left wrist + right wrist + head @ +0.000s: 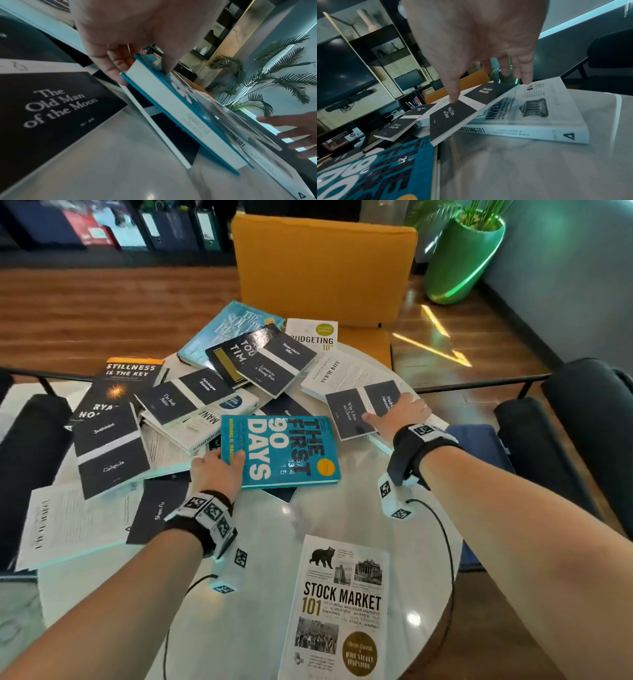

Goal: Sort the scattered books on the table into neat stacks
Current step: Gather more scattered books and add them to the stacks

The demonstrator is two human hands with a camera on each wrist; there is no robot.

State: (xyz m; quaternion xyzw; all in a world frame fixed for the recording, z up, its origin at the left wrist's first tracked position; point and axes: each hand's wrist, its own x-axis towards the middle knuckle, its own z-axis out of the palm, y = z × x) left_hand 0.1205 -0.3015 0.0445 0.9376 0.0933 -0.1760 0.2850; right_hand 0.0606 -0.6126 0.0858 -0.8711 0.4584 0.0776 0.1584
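Note:
A blue book, The First 90 Days [284,453], lies in the middle of the round white table [270,546]. My left hand [222,463] grips its left edge, with the thumb [167,66] on the cover and the fingers [116,71] underneath, and that edge is raised. My right hand [397,412] rests on a small dark booklet, Why I Am so Clever [352,416], thumb [453,98] on its cover and straight fingers [525,79] at its far edge. The booklet [452,119] lies tilted on the white Investing 101 [539,112].
Several more books lie scattered behind, among them Stillness Is the Key [126,378] and Budgeting 101 [313,335]. Stock Market 101 [342,604] lies alone near me. An orange chair [322,265] stands beyond the table, dark chairs [589,412] at both sides, and a green planter [459,258] at the back right.

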